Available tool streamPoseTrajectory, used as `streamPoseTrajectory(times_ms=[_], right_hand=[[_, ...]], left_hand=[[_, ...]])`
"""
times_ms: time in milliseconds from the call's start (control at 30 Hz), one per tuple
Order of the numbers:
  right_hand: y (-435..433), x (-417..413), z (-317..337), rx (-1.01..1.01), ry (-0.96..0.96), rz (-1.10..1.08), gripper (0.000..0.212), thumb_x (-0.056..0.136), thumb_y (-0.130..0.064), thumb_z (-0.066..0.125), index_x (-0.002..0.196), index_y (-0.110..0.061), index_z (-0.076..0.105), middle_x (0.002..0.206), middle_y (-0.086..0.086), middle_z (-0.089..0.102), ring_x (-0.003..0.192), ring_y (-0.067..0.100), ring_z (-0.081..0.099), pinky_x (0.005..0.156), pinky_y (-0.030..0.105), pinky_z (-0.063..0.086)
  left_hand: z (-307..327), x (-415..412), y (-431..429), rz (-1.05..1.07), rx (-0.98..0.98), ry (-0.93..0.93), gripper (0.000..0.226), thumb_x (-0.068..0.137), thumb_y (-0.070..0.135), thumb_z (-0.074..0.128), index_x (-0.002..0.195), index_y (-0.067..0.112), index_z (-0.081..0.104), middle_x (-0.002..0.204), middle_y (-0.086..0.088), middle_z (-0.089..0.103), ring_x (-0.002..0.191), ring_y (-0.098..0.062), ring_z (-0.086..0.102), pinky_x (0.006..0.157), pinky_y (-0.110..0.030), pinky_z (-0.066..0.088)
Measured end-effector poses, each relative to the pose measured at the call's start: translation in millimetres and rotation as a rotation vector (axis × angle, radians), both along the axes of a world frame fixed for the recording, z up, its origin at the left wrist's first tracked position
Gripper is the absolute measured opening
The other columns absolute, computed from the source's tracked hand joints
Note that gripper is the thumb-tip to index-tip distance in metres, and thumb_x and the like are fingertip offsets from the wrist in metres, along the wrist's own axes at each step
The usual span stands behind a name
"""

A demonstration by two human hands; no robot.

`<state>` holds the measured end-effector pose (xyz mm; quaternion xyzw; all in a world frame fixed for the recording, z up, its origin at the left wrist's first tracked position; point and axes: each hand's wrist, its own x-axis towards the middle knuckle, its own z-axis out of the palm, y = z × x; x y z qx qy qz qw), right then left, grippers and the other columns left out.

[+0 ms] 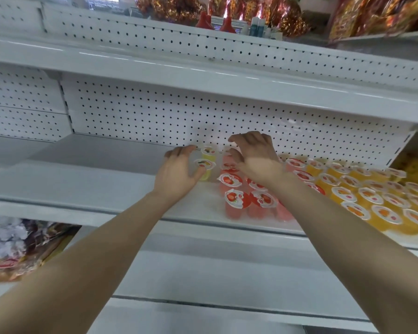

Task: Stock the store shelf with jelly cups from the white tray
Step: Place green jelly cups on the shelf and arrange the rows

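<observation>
Two yellow jelly cups [205,165] stand one behind the other on the white shelf [94,179], close to the pegboard back. My left hand [179,174] lies against their left side, fingers fairly straight and the thumb touching the front cup. Right of them stand rows of pink strawberry cups [237,201]. My right hand [256,160] hovers over the back pink cups with fingers loosely bent; nothing shows in its grip, and it hides the cups under it. Several orange cups [372,196] fill the shelf's right end. The white tray is out of view.
The shelf board above [203,75] overhangs my hands. Bagged snacks [12,247] lie on the lower shelf at the left. Red-gold packets and bottles [227,18] stand on the top shelf. The left half of the middle shelf holds nothing.
</observation>
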<state>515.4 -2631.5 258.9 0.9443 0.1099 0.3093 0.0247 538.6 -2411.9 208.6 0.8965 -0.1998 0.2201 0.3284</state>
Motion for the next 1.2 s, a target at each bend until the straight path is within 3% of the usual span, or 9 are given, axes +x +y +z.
streamPoseTrajectory(times_ms=[167,267,433,700,867,1067,1200], right_hand=[[5,-68,-5,-0.023,-0.117,-0.013,0.038,0.094,-0.036,0.041,0.116,-0.015,0.064,0.102,0.009,0.070,0.105,0.032,0.058,0.089,0.044,0.039],[1,-111,-22,-0.071,-0.193,0.009,0.032,0.094,-0.033,0.049,0.116,-0.016,0.064,0.101,0.006,0.069,0.100,0.031,0.059,0.086,0.044,0.040],[-20,-199,-62,-0.118,-0.151,-0.065,0.034,0.094,-0.033,0.052,0.120,-0.015,0.062,0.109,0.006,0.068,0.106,0.031,0.058,0.089,0.044,0.039],[-83,-343,-148,-0.096,0.026,-0.162,0.039,0.092,-0.035,0.053,0.123,-0.013,0.061,0.110,0.005,0.067,0.106,0.032,0.057,0.092,0.045,0.037],[-159,-418,-205,-0.027,0.106,-0.261,0.041,0.088,-0.035,0.053,0.122,-0.014,0.063,0.108,0.006,0.067,0.101,0.032,0.059,0.087,0.045,0.041],[-264,-506,-279,0.078,0.178,-0.429,0.033,0.086,-0.027,0.054,0.113,-0.013,0.064,0.091,0.006,0.065,0.084,0.033,0.058,0.075,0.042,0.041],[-333,-554,-337,0.194,0.381,-0.559,0.041,0.087,-0.036,0.049,0.120,-0.015,0.062,0.106,0.007,0.068,0.099,0.034,0.060,0.085,0.045,0.041]], left_hand=[[7,-60,6,-0.065,0.055,-0.229,0.053,0.085,0.031,0.068,0.133,0.013,0.053,0.124,-0.008,0.059,0.116,-0.030,0.049,0.098,-0.035,0.039],[0,-102,2,-0.089,0.081,-0.312,0.052,0.085,0.032,0.069,0.131,0.013,0.056,0.121,-0.007,0.061,0.112,-0.030,0.051,0.095,-0.035,0.042],[-32,-171,-18,-0.161,0.153,-0.394,0.050,0.083,0.030,0.071,0.128,0.011,0.058,0.121,-0.008,0.062,0.111,-0.031,0.052,0.097,-0.034,0.037],[-110,-282,-86,-0.337,0.169,-0.222,0.048,0.084,0.032,0.071,0.127,0.015,0.059,0.119,-0.006,0.063,0.111,-0.029,0.051,0.096,-0.037,0.039],[-164,-335,-155,-0.451,0.188,-0.123,0.048,0.084,0.032,0.071,0.127,0.015,0.059,0.121,-0.005,0.063,0.114,-0.028,0.051,0.096,-0.036,0.040],[-227,-385,-269,-0.597,0.246,-0.025,0.045,0.082,0.029,0.073,0.123,0.016,0.060,0.115,-0.004,0.064,0.109,-0.028,0.052,0.094,-0.033,0.040],[-279,-418,-343,-0.683,0.290,0.078,0.042,0.082,0.027,0.074,0.121,0.015,0.061,0.113,-0.005,0.063,0.107,-0.029,0.052,0.091,-0.035,0.040]])
